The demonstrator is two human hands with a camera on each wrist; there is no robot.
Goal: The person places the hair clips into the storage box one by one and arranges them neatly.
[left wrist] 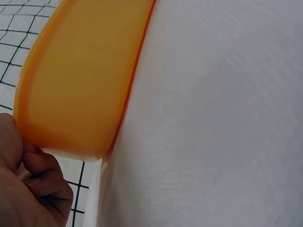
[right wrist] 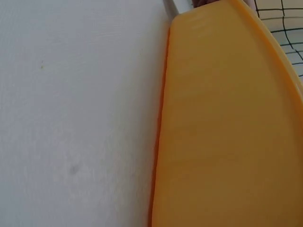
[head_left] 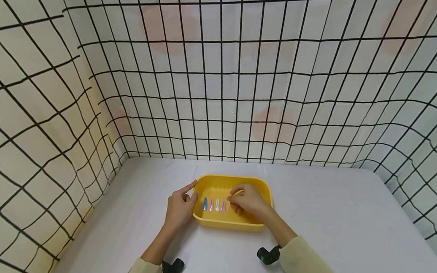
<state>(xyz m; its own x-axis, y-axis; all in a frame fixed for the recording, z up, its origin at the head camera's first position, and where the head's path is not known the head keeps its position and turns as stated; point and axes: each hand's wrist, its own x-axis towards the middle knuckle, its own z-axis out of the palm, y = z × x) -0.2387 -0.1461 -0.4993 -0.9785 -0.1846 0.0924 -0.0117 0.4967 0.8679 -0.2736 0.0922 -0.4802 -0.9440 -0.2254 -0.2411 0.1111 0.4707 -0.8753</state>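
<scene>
A yellow tray (head_left: 231, 225) sits on the white table. My left hand (head_left: 178, 207) grips its left rim, thumb over the edge; in the left wrist view curled fingers (left wrist: 45, 175) show at the tray's corner. Several snap hair clips lie in a row on the tray's floor: a blue clip (head_left: 205, 204), a pink clip (head_left: 211, 205), a pale clip (head_left: 217, 205) and another pink clip (head_left: 223, 206). My right hand (head_left: 250, 200) reaches over the right side of the tray, fingers bent, thumb and forefinger close together just right of the row. I cannot tell whether they pinch anything.
White cloth walls with a black wire grid (head_left: 237, 78) enclose the table (head_left: 322, 228) at the back and sides. A dark wrist camera (head_left: 173, 268) sits on the left wrist, another camera (head_left: 268, 255) on the right. Pale sleeves (head_left: 308, 265) cover the forearms.
</scene>
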